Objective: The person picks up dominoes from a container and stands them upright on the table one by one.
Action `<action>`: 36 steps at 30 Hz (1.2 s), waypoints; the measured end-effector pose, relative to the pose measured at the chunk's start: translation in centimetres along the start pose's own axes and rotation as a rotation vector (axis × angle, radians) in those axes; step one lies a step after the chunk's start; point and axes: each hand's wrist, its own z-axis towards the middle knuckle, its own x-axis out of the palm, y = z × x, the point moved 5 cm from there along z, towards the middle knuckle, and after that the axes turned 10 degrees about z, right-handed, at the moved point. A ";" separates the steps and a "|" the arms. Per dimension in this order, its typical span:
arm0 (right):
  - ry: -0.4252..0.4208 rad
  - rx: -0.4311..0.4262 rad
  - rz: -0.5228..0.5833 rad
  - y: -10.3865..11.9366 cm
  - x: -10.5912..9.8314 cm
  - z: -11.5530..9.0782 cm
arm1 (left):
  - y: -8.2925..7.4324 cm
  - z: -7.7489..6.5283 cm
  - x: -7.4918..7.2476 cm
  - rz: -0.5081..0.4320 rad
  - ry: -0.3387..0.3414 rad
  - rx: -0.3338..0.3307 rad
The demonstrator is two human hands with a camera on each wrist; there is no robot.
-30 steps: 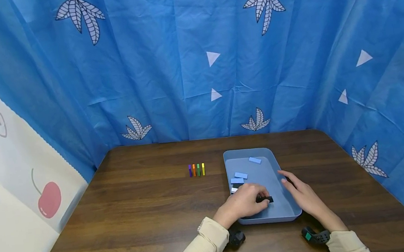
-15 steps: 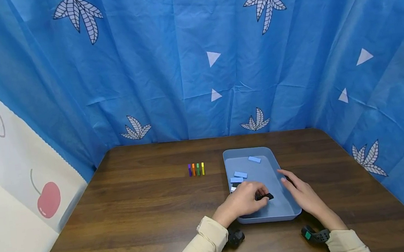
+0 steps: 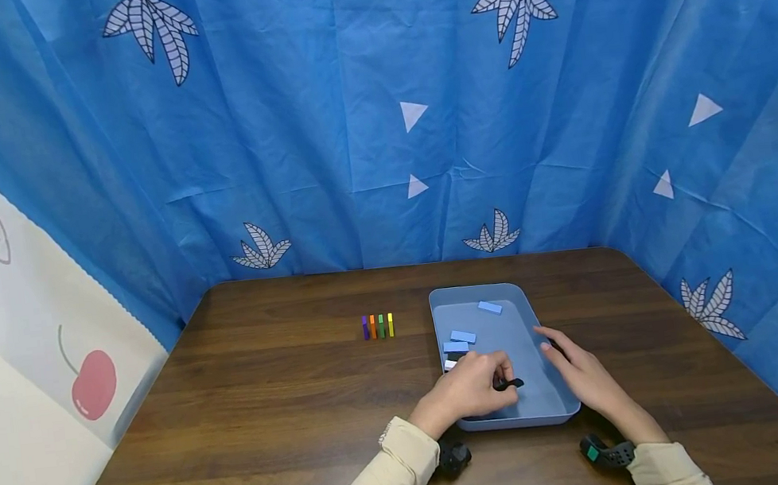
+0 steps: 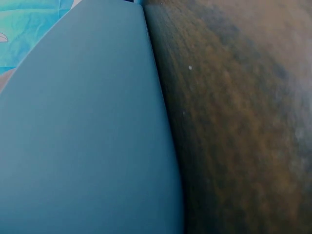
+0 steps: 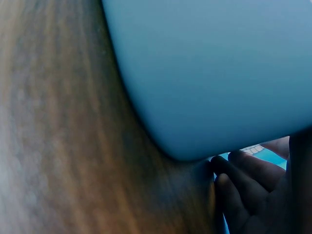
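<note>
My left hand (image 3: 473, 386) reaches over the near left part of a shallow blue-grey tray (image 3: 518, 422). Thumb and fingers pinch a small flat black piece (image 3: 509, 384) just above the tray's floor; part of it is hidden by the fingers, and its kind is unclear. My right hand (image 3: 585, 380) rests along the tray's right rim, fingers fairly straight. Beside the left hand lie light blue blocks (image 3: 455, 347) and a white block (image 3: 450, 365), with a dark piece partly covered there. Tray walls fill much of both wrist views; some right fingers (image 5: 243, 180) show under the tray's edge.
Farther back in the tray are another light blue block (image 3: 489, 308) and a light blue block (image 3: 463, 337). Several thin coloured blocks (image 3: 378, 327) stand in a row on the wooden table (image 3: 291, 398), left of the tray. A blue curtain (image 3: 375, 116) hangs behind.
The black piece has turned slightly within my left fingers, and less of it shows beyond them. My right hand has stayed at the tray's rim.
</note>
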 end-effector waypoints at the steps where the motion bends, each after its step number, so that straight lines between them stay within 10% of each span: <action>1: -0.001 0.000 0.000 0.0 0.0 0.0 | 0.0 0.0 0.0 0.004 0.000 0.003; 25: 0.001 0.015 0.000 0.6 -0.1 -0.4 | -0.6 -0.2 -0.3 0.061 0.014 0.071; 36: -0.004 0.001 0.003 0.7 -0.2 -0.5 | -1.1 -0.1 0.3 0.183 0.145 0.104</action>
